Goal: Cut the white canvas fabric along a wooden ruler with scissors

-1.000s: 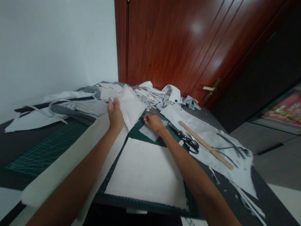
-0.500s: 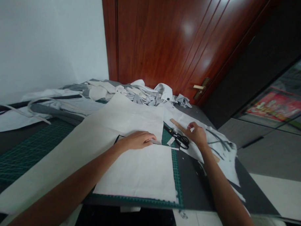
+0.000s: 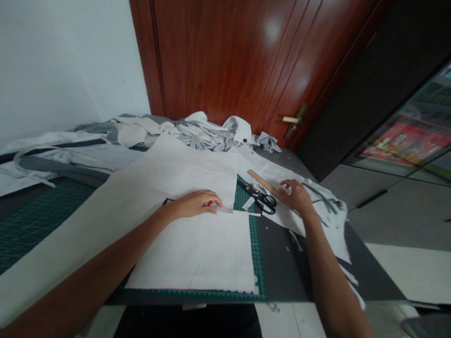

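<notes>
My left hand (image 3: 198,203) is closed on the end of a narrow pale strip (image 3: 224,209), above white fabric (image 3: 196,252) laid over a green cutting mat (image 3: 257,254). My right hand (image 3: 294,193) rests at a wooden ruler (image 3: 264,182), fingers bent; whether it grips the ruler is hard to tell. Black-handled scissors (image 3: 266,200) lie between the hands, blades toward the upper left. A small white scrap (image 3: 248,203) sits beside them.
Heaped fabric pieces (image 3: 208,134) line the back of the dark table (image 3: 281,269). Grey and white cloth (image 3: 74,159) lies at the left. More white fabric (image 3: 330,232) and dark strips spread at the right. Behind are a door (image 3: 222,55) and cabinets.
The view has shifted slightly, moving the scene left and up. My left hand stays by the strip. My right hand remains at the ruler, which has tilted a little.
</notes>
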`<state>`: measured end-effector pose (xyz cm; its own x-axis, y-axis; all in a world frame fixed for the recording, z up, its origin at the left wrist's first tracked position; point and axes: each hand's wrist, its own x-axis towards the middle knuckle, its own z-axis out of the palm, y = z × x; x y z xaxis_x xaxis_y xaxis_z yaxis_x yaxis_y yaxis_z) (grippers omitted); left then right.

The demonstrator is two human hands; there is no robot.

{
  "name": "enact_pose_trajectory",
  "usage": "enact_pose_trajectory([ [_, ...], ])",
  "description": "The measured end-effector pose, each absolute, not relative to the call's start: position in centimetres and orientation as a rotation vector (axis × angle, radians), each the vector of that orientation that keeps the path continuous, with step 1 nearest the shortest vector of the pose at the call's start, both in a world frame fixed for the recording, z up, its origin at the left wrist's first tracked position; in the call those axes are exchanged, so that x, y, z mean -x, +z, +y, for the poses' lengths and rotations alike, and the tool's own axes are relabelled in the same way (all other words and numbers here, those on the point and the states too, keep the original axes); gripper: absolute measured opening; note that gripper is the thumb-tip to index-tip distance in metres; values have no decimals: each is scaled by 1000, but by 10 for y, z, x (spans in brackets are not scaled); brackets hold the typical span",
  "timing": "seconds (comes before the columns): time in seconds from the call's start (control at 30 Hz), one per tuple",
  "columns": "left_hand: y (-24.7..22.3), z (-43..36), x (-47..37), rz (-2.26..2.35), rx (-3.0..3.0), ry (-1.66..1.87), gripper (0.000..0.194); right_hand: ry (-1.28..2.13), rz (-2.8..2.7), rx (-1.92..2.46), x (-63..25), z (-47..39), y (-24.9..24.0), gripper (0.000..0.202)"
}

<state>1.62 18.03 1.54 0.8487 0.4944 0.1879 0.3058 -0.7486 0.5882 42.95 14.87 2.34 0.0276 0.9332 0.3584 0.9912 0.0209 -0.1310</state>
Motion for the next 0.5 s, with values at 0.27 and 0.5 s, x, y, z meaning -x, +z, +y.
enact_pose_trajectory([
  [0.27, 29, 172, -13, 507, -2571, 515, 26, -209, -1976, 2168, -412, 149, 21, 23],
  [0.5, 58, 153, -15, 624, -2786, 598, 35, -316, -1924, 1749, -409, 145, 38, 30],
])
